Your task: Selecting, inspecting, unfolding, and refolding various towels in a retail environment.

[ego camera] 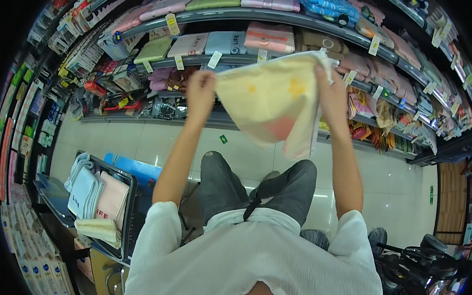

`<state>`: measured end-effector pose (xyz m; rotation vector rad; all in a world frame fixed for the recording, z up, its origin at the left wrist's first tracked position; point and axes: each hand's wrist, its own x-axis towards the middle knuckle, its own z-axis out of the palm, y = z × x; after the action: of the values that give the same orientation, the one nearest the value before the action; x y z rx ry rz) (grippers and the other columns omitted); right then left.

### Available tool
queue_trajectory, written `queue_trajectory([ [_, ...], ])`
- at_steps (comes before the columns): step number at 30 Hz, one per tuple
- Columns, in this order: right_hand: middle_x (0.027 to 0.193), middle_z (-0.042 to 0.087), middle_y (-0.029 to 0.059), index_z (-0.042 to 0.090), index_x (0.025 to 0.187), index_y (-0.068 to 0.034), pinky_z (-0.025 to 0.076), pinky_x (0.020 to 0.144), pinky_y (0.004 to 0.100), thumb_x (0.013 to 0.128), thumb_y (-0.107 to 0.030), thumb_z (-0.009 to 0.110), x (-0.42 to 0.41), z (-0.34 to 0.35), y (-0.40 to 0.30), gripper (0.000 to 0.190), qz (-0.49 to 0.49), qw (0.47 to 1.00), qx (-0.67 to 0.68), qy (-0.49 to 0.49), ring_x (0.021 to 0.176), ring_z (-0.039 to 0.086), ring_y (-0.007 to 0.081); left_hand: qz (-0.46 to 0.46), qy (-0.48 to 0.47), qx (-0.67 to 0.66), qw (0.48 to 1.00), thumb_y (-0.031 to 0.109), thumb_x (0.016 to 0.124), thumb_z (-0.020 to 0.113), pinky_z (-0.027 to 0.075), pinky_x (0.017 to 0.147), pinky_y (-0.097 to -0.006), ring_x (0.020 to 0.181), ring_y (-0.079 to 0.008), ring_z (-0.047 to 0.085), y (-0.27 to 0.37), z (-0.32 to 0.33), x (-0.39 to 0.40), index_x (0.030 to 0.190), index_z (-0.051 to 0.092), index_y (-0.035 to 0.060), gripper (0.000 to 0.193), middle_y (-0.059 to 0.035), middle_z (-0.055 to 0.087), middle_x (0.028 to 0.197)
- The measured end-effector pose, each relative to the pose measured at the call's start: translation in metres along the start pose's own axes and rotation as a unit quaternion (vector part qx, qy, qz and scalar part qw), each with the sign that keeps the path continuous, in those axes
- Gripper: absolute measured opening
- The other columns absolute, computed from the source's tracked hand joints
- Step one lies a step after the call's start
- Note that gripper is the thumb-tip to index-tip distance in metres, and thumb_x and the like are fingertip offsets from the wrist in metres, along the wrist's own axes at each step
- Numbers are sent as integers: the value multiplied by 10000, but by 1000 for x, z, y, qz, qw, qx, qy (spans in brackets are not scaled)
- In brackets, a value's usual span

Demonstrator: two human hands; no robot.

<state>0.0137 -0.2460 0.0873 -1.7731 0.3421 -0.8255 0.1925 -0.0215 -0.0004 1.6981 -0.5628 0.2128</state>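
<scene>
A pale yellow patterned towel (262, 97) hangs partly unfolded in the air between my hands, in front of the shelves. My left hand (202, 87) pinches one end of its white upper edge. At the other end, my right hand (332, 90) grips the edge near a corner, and the cloth drapes down beside it. A reddish patch and orange shapes show on the fabric. Down to my left, a dark tray (130, 214) holds folded blue towels (83, 201), a pink towel (112, 197) and a rolled cream towel (99, 230).
Shelves (243, 15) of folded towels with price tags curve across the front. A blue board (139, 168) lies beside the tray. Black fans (414, 265) stand at the lower right. Packaged goods (38, 253) line the lower left. Tiled floor (160, 137) runs below the shelves.
</scene>
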Motion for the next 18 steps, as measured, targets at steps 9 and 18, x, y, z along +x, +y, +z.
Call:
queue_trajectory([
  [9,869,624,199,529,1068,-49,478,659,384,864,-225,541,-63,66,21,270,-110,978,-148,-102,783,614,375,-242,-152,-334,898,380,918,480,364,579,-215,651,-47,448,80,69,-75,888,573,59,336,36,493,739],
  [18,773,612,146,540,1019,-41,457,561,323,873,-192,547,-66,67,29,210,-131,978,-154,-55,623,612,226,-263,-160,-278,910,261,884,449,327,519,-258,604,-65,458,65,59,-69,783,576,55,262,19,521,686],
])
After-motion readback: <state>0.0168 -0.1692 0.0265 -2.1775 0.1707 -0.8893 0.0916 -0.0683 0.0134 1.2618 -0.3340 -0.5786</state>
